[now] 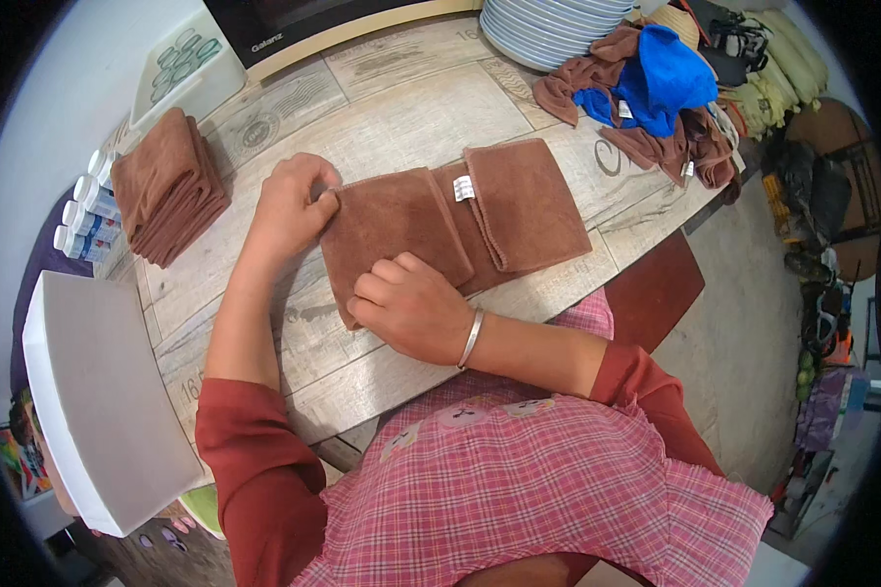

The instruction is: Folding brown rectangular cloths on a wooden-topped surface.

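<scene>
A brown towel (400, 213) lies on the wood-patterned table in front of me. Both its ends are folded inward, and a strip with a white tag (463, 188) shows between the two flaps. My left hand (294, 209) pinches the towel's far left corner between thumb and forefinger. At the near left corner, the curled fingers of my right hand (415, 308) grip the edge; the thumb is hidden beneath. A stack of folded brown towels (169, 183) stands to the left of my left hand.
Rumpled brown and blue cloths (664, 81) lie at the far right, beside stacked plates (558, 29). A Galanz appliance (323, 29) and a white bin of glass items (191, 95) stand at the back. White bottles (92, 220) and a white box (110, 403) line the left.
</scene>
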Demonstrator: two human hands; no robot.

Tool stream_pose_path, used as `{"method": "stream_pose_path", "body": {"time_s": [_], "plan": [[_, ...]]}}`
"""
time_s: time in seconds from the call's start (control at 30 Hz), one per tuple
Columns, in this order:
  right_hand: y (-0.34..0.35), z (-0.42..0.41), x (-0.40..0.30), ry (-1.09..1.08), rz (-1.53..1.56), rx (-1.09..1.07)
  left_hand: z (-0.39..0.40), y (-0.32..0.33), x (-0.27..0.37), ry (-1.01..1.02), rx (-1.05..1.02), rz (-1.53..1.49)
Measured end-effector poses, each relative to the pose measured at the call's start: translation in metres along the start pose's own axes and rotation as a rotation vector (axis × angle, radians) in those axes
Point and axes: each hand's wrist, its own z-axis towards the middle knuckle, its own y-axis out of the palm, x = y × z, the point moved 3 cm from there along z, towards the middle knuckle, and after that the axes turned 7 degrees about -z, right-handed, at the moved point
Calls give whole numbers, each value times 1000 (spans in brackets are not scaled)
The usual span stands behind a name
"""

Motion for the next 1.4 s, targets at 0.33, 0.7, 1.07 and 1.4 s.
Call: {"method": "stream_pose_path", "body": {"time_s": [0.33,0.7,1.07,1.4], "plan": [[-78,-43,40,251,-29,-11,-24,60,82,319,-52,186],[-64,-74,74,418,-224,-181,-28,73,80,248,-288,379],[-51,-69,60,386,-210,-138,-28,73,81,244,-325,376],[-70,-65,76,460,24,-163,-34,64,93,252,-353,374]]}}
